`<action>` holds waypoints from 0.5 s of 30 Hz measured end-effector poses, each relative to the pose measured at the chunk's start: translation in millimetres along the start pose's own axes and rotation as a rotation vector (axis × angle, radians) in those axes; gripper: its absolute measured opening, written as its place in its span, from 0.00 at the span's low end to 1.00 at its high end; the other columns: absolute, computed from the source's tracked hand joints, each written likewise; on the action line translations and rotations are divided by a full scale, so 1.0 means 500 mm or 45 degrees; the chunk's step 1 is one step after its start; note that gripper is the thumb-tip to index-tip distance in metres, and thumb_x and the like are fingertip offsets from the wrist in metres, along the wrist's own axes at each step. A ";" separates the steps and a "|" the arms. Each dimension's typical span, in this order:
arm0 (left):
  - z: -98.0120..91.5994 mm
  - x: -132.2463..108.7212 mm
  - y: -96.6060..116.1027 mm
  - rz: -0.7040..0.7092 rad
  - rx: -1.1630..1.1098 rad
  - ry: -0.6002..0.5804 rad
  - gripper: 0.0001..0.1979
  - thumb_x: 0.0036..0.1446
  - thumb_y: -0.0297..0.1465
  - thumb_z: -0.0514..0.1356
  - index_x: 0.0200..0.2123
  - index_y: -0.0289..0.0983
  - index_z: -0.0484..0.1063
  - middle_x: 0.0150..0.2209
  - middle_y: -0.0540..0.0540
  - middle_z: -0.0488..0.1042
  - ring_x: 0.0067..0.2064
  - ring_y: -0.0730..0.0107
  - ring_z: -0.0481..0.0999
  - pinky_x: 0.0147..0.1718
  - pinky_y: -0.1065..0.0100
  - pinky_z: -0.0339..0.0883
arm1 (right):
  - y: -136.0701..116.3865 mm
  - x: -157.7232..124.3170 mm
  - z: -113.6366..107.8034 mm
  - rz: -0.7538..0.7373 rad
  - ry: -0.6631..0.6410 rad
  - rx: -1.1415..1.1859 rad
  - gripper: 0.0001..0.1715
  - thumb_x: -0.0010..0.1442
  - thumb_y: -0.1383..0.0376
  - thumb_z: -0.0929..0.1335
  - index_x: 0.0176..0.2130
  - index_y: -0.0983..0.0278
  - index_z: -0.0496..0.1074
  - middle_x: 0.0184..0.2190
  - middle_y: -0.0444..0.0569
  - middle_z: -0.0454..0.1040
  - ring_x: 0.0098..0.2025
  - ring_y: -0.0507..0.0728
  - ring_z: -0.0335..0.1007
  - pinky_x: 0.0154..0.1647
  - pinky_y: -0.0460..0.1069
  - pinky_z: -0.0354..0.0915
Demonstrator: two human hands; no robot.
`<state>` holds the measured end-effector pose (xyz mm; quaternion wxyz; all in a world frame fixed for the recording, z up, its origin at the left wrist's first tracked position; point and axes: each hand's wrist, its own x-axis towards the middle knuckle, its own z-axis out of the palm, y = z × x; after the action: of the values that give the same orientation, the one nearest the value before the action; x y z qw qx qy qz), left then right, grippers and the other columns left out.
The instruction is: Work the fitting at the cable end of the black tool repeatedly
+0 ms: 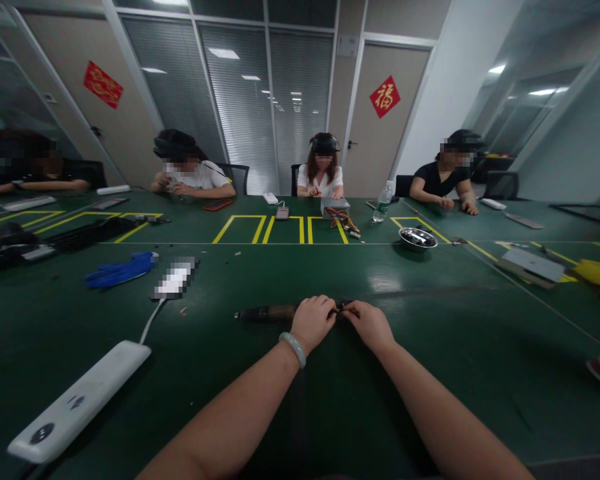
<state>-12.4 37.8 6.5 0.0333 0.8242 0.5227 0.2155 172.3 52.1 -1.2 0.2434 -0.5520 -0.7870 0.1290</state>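
Observation:
A long, dark, cylindrical tool (275, 313) with a brownish middle and a small bright tip at its left end lies across the green table. My left hand (314, 321), with a pale bangle at the wrist, is closed over its right part and holds it down. Right beside it, my right hand (367, 325) is closed, thumb and fingers pinched at the tool's right end. What exactly those fingertips grip is small, dark and mostly hidden.
Left of the tool are a blue glove (121, 270), a phone (175, 279) and a white power strip (80, 403). Farther off are a metal bowl (418, 239), a water bottle (383, 202) and a grey box with wires (334, 207). Several people sit across the table.

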 end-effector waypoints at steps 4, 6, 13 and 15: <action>0.002 -0.001 -0.002 0.004 -0.009 0.009 0.06 0.62 0.33 0.55 0.39 0.40 0.69 0.42 0.47 0.71 0.43 0.65 0.70 0.41 0.64 0.62 | 0.000 -0.001 -0.004 0.007 0.005 0.018 0.08 0.60 0.62 0.65 0.37 0.58 0.75 0.36 0.43 0.77 0.38 0.54 0.73 0.41 0.47 0.63; 0.002 -0.001 -0.002 0.003 -0.008 0.013 0.05 0.62 0.33 0.55 0.39 0.40 0.69 0.41 0.48 0.71 0.43 0.65 0.70 0.41 0.64 0.62 | 0.001 -0.001 -0.004 0.022 0.008 0.034 0.09 0.60 0.62 0.65 0.38 0.58 0.75 0.37 0.44 0.77 0.39 0.54 0.73 0.42 0.47 0.64; -0.001 0.001 -0.002 0.016 0.022 0.014 0.05 0.61 0.33 0.56 0.38 0.40 0.69 0.41 0.47 0.71 0.43 0.64 0.71 0.42 0.63 0.62 | 0.005 0.000 0.000 0.059 -0.007 0.101 0.09 0.59 0.61 0.66 0.37 0.58 0.76 0.36 0.44 0.78 0.38 0.54 0.73 0.42 0.48 0.65; -0.002 0.001 -0.002 0.021 0.010 0.017 0.05 0.62 0.33 0.56 0.38 0.40 0.69 0.41 0.48 0.71 0.42 0.65 0.71 0.42 0.64 0.62 | 0.006 -0.001 0.001 0.054 0.001 0.110 0.09 0.59 0.60 0.66 0.37 0.58 0.76 0.36 0.44 0.78 0.37 0.54 0.73 0.41 0.48 0.65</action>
<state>-13.6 38.6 7.5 0.0247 0.8270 0.5170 0.2193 174.4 52.8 -3.1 0.2643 -0.5576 -0.7688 0.1679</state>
